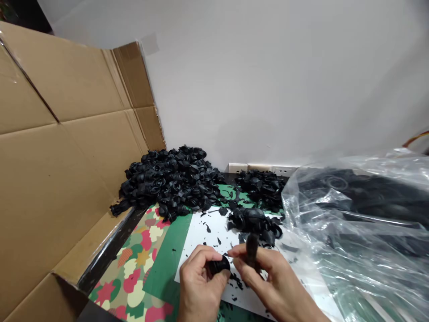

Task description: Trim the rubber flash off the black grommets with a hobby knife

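Note:
My left hand (203,281) is closed around a small round black rubber part (219,265), its ribbed end facing right. Just to the right, my right hand (264,273) grips a dark-handled tool (252,248) upright; its working end is hidden by the fingers. The two hands are close together over a white sheet (201,232) strewn with black scraps. Beyond them lies a small heap of black rubber pieces (253,220), with another dark heap (261,185) behind it.
A large pile of black ribbed parts (177,179) sits at the back left beside a tall cardboard sheet (67,156). On the right bulges a clear plastic bag (335,223) with black parts inside. Wall sockets (283,171) are behind. Patterned paper (134,273) covers the left side.

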`<state>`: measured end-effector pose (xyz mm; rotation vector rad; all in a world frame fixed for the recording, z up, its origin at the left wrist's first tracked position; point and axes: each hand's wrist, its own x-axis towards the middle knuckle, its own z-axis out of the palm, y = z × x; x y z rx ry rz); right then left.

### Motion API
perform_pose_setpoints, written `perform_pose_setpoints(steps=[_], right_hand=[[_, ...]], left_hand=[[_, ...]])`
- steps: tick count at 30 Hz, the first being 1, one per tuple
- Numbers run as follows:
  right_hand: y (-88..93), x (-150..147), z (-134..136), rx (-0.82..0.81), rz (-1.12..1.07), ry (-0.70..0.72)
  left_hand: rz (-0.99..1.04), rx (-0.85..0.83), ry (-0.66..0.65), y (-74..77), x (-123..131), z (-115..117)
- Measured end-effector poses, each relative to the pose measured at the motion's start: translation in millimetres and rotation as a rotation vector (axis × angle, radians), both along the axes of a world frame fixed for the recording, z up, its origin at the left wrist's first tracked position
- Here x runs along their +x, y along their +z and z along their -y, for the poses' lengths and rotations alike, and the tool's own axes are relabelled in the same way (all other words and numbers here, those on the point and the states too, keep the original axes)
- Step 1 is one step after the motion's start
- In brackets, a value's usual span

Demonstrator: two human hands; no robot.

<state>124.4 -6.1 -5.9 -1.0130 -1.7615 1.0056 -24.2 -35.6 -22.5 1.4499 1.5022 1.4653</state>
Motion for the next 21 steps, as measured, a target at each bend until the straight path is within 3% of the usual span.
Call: perform_pose_setpoints(steps=[3,8,14,21], right_hand=[[-4.5,-2.5,0.4,0.245,0.174,0.044],[-13.6,-1.2,-1.2,0.499,0.391,0.032],[-10.3,-5.0,0.4,0.832,0.606,-0.01],[-3.1,-16.6,9.5,0.971,0.721,-0.123]], left_hand=[[-0.053,0.027,-0.038,-0.1,-1.9,0.0],[-0.05,0.031,-0.044,1.3,-1.3,0.8],[-0.13,0.021,-0.047,2.7,0.0,0.8],[-0.177,-0.04,-0.073,-2.2,-2.0,-2.4]])
